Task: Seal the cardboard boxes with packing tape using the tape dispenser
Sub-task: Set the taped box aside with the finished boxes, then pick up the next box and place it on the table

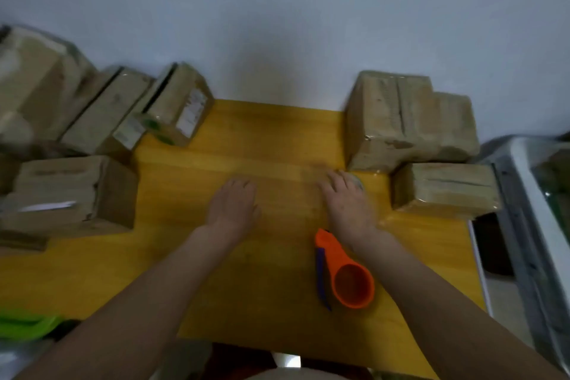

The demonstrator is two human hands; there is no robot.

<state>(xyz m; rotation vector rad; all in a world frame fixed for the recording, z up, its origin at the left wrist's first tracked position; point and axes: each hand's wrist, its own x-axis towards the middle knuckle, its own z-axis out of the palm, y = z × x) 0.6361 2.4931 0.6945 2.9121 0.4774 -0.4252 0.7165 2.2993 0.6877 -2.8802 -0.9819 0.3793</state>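
Nearest the person, by the front edge of the yellow table (191, 302), the orange tape dispenser (345, 274) lies flat on the wood, its round hub toward the front and its narrow end pointing away. No hand holds it. Its narrow tip sits just beside the wrist of the right hand (348, 203), on that hand's inner side.

Further in, both hands lie over the middle of the table. The left hand (233, 207) rests palm down with fingers straight and loosely spread, holding nothing. The right hand reaches toward the right side with fingers extended over a pale, rounded thing (356, 180) at its fingertips, possibly a roll of clear tape; motion blur makes it impossible to say whether the fingers merely touch it or have started to close on it.

Beyond the hands, cardboard boxes stand along both sides. A glossy, taped-looking box (444, 188) sits at the right edge, with a larger stack (407, 120) behind it in the far right corner. On the left edge is a brown box (71, 194), and more boxes (148, 108) lean in a row toward the far left corner.

No box lies in the working space between the hands, so this looks like a gap between boxes. The next move probably calls for drawing an unsealed box to the centre and then closing the right hand round the dispenser near that wrist.
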